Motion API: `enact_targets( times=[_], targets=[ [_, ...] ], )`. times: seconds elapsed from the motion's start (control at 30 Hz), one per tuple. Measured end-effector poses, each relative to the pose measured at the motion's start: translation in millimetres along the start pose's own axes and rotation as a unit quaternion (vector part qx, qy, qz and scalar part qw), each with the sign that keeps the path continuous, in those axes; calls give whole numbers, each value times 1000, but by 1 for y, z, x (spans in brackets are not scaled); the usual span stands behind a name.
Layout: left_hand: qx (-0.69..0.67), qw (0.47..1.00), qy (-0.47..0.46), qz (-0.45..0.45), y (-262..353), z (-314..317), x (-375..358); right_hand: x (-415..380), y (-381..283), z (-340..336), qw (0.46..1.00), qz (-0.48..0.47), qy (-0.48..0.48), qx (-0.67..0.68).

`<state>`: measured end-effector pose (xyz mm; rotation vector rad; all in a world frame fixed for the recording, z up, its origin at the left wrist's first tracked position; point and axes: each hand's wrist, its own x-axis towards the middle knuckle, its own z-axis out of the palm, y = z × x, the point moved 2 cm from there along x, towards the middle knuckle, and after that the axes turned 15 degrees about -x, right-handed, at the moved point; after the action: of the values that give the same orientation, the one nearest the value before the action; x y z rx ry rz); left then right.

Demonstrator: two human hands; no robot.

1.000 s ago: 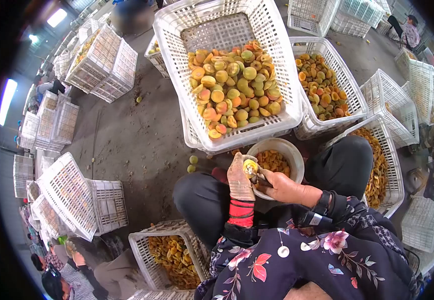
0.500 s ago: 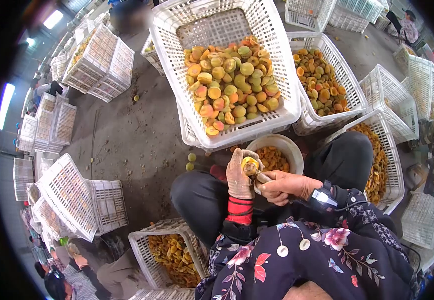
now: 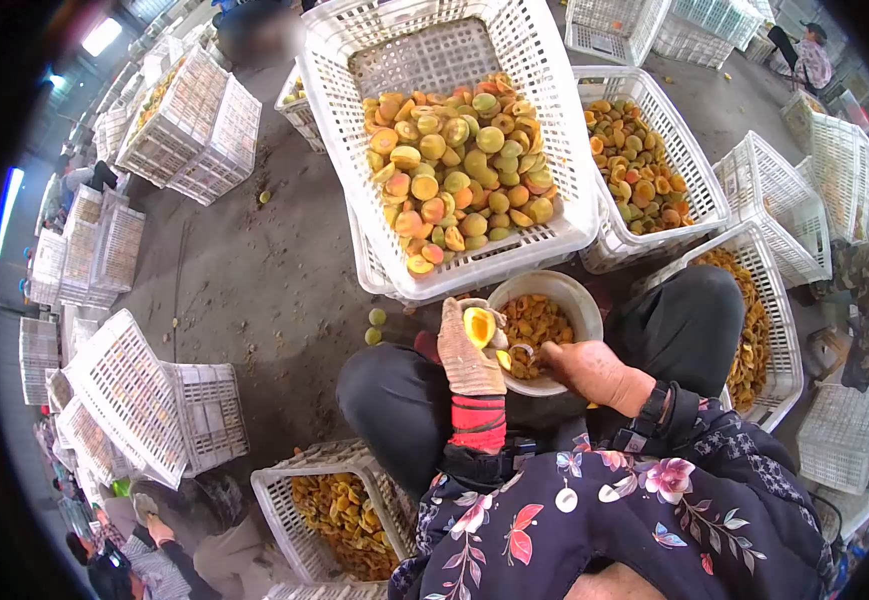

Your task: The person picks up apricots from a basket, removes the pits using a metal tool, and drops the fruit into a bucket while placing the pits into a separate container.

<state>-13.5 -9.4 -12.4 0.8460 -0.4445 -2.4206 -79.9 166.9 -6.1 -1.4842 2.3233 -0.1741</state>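
Observation:
My left hand [image 3: 467,362], in a dirty pale glove, is closed around a halved yellow peach [image 3: 479,328], its hollowed cut face turned up. Over the round white bucket [image 3: 594,312], my right hand [image 3: 604,374] is bare and closed on a small pitting tool, whose curved metal end [image 3: 522,351] shows just beyond the fingers. Orange-brown scraps [image 3: 544,318] lie in the bucket. Ahead of both hands, a white crate [image 3: 576,170] holds many peach halves [image 3: 464,170], some cut side up.
Another crate of peach halves [image 3: 644,170] stands at the right. Crates of orange pieces flank my knees, at right [image 3: 754,330] and lower left [image 3: 344,520]. Two loose green fruits [image 3: 375,327] lie on the floor. Stacked white crates [image 3: 194,120] and several other people surround the area.
My right hand has drawn the tool away from the peach half and moved right and slightly down over the bucket. The half's centre now shows as a smooth hollow.

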Motion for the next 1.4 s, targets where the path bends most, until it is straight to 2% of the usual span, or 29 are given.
enact_targets(
  times=[0.03,0.07,0.1,0.17,0.2,0.23,0.3,0.33,0.43,0.47,0.5,0.53,0.57,0.6,0.63,0.73,0.77,0.8,0.9,0.93,1.0,1.03,1.1,1.17,1.2,1.27,1.33,1.37,1.4],
  targets=[
    [-8,999,-2,37,1,3,1,-2,11,8,998,55,-20,-31],
    [-11,1000,-8,17,2,2,-1,0,15,5,989,120,-68,-55],
    [-12,1000,-10,16,1,1,-2,1,16,0,989,122,-67,-56],
    [48,998,-31,12,-5,-1,-4,4,16,-21,991,118,61,-18],
    [69,997,-29,12,-10,0,-2,12,15,-24,982,105,147,47],
    [100,994,-28,-16,-13,-1,-3,19,11,-29,982,106,149,46],
    [147,985,-80,48,-26,2,1,33,0,-45,952,49,188,236],
    [102,989,-107,-10,-32,-1,-1,39,1,-45,964,29,164,205],
    [145,983,-109,-34,-37,-14,5,43,18,-68,962,49,186,195],
    [144,983,-109,-33,-32,-9,1,46,41,-67,957,81,247,128],
    [127,986,-92,-51,-27,-3,-4,44,62,-85,952,174,248,43],
    [109,989,-75,-69,-24,-1,-6,45,93,-96,939,194,249,-133],
    [108,989,-74,-70,-25,-1,-5,42,96,-125,907,289,305,-39],
    [109,989,-65,-75,-28,-2,-5,46,115,-133,893,242,371,-82],
    [112,989,-57,-80,-30,-2,-4,52,128,-131,898,259,347,-78],
    [121,991,-41,-50,-36,-5,1,109,134,-94,955,221,185,-66],
    [118,992,-29,-23,-37,-8,3,125,129,-81,961,162,212,-65],
    [114,992,-35,-46,-35,-9,3,141,120,-69,957,134,259,-13],
    [117,992,-24,-42,-39,-12,7,195,123,-33,974,170,111,-105],
    [137,990,-23,-22,-40,-17,10,205,130,-19,974,169,109,-103],
    [139,990,-17,-13,-38,-13,11,216,137,-7,964,157,196,-85],
    [140,990,-13,-5,-36,-10,10,220,142,-2,964,156,196,-84],
    [129,991,-10,-19,-29,-7,7,214,140,-14,973,160,164,-33],
    [113,993,-9,-37,-28,-9,7,190,123,-39,971,154,183,-1],
    [119,993,-16,-2,-29,-14,10,175,107,-54,968,146,203,34],
    [126,990,-32,53,-32,-22,18,140,69,-70,971,146,181,57],
    [131,989,-51,49,-18,5,3,105,25,-68,968,110,203,98],
    [117,990,-68,38,-16,12,0,89,4,-71,975,111,174,79],
    [113,986,-82,94,-19,8,6,77,-12,-67,977,97,166,97]
  ],
)
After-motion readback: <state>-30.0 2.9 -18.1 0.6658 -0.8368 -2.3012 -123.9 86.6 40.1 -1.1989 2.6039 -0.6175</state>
